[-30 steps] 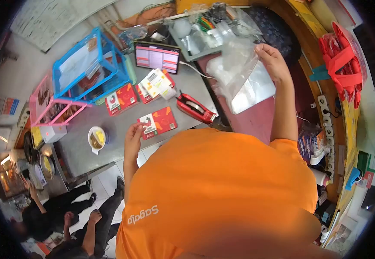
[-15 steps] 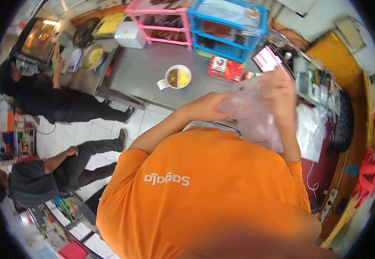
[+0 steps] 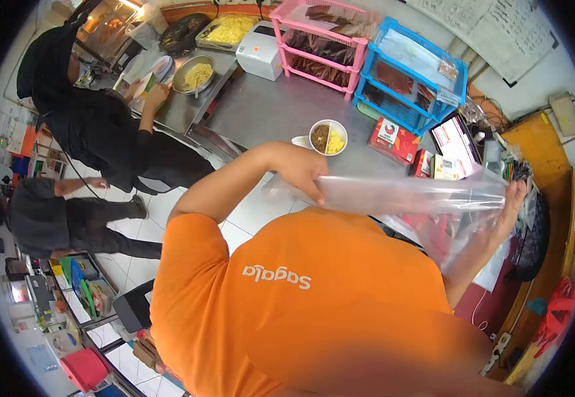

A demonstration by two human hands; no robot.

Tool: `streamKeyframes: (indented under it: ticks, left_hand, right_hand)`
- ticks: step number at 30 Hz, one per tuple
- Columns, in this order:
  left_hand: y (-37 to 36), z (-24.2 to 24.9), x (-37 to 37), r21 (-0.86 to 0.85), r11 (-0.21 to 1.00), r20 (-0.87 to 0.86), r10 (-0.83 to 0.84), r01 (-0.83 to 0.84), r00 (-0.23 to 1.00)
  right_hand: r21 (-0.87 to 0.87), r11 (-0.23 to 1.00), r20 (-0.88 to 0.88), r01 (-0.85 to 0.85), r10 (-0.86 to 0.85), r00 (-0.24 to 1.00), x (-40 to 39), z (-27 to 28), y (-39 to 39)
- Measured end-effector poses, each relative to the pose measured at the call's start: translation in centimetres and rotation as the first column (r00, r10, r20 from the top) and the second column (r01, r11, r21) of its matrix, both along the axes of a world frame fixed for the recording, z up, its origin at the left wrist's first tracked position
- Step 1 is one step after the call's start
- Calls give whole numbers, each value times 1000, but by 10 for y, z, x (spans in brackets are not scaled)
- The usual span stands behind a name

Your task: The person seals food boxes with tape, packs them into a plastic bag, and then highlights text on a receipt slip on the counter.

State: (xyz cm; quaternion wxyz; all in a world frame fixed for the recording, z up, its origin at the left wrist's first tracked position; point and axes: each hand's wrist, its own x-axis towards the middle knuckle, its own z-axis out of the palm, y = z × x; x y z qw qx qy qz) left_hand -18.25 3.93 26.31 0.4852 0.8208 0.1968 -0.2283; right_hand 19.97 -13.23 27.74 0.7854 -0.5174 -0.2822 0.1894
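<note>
A clear plastic bag (image 3: 393, 194) is stretched sideways in front of my chest. My left hand (image 3: 301, 173) grips its left part, thumb and fingers closed on the plastic. At the other end, my right hand (image 3: 511, 206) has its fingers closed on the bag. Just beyond the bag, a white cup (image 3: 312, 147) stands on the metal table (image 3: 254, 109). A divider splits its contents into brown food (image 3: 320, 136) and yellow food (image 3: 336, 141).
Pink tiered racks (image 3: 320, 56), blue tiered racks (image 3: 410, 79) and a white printer (image 3: 260, 53) line the back. Red boxes (image 3: 393, 140) stand right of the cup. At left, one person (image 3: 102, 126) works near a pan (image 3: 193, 74); another person (image 3: 43, 218) is behind.
The bunched bag has been pulled out wide, my right hand moving right and away from my left. The view has shifted, and the person by the pan now bends over the counter.
</note>
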Motion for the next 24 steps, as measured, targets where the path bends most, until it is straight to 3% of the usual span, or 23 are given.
streamKeyframes:
  ticks: [1, 2, 3, 4, 5, 6, 7, 11, 12, 13, 14, 15, 16, 17, 18, 19, 20, 21, 23, 24]
  left_hand:
    - [5, -12, -6, -168, 985, 26, -43, 47, 999]
    - [11, -19, -15, -155, 987, 29, -37, 41, 999]
    - [15, -22, -26, -475, 873, 231, 243, -109, 942]
    - [16, -20, -34, -759, 637, 314, 541, -137, 780]
    - [13, -18, -29, -753, 642, 320, 545, -141, 775]
    - [2, -13, -15, -949, 289, 309, 754, 129, 580]
    - [-6, -11, -3, -882, -54, 155, 905, 468, 397]
    - [-21, -17, 21, -765, 8, 319, 873, 644, 368]
    - [-25, -30, 23, -908, 217, 346, 871, 359, 349]
    - [-25, -44, 23, -921, 390, 374, 864, 21, 338]
    - [-21, -56, 19, -947, 313, 264, 889, -74, 374]
    - [-18, -61, 16, -947, 314, 268, 889, -71, 372]
    - [-16, -66, 14, -918, 327, 252, 918, -224, 306]
    - [-14, -69, 13, -870, 323, 248, 940, -373, 236]
    - [-9, -72, 13, -870, 326, 253, 939, -371, 232]
    - [-4, -75, 12, -866, 295, 257, 955, -404, 146]
    - [0, -76, 11, -862, 260, 261, 963, -434, 59]
    - [2, -75, 12, -862, 260, 264, 963, -435, 53]
    - [1, -77, 18, -770, 279, 320, 947, -574, 32]
    - [-2, -82, 24, -768, 277, 316, 948, -578, 34]
  right_hand:
    - [13, 1000, -47, -14, 14, 999, 6, 5, -4]
    - [29, 999, -96, -25, 28, 995, 12, 8, -6]
    - [44, 999, -93, -32, 36, 995, 21, 3, -6]
    - [-98, 992, 91, 75, -66, 994, 31, -6, -5]
    - [-217, 955, 284, 204, -138, 949, 37, -15, -3]
    - [-284, 941, 210, 183, -126, 970, 36, -19, 0]
    - [-279, 944, 210, 176, -119, 970, 33, -21, 1]
    - [-63, 982, 243, 180, -160, 957, 27, -25, 2]
    - [-120, 973, 261, 196, -160, 952, 35, -30, 0]
    - [-178, 961, 281, 214, -159, 947, 47, -37, 0]
    - [-228, 943, 405, 242, -134, 904, 67, -51, 2]
    - [-226, 944, 408, 242, -134, 903, 75, -63, 3]
    - [-483, 850, 502, 210, 72, 862, 79, -72, 2]
    - [-700, 682, 526, 211, 292, 799, 84, -78, 1]
    - [-674, 688, 620, 268, 329, 713, 63, -70, 5]
    - [-670, 692, 623, 267, 330, 709, 43, -62, 9]
    - [-634, 759, 593, 149, 354, 723, 22, -53, 15]
    - [-587, 809, 562, 27, 382, 734, -1, -46, 20]
    - [-562, 802, 428, -203, 492, 758, -53, -33, 31]
    - [-585, 737, 386, -340, 621, 682, -74, -32, 36]
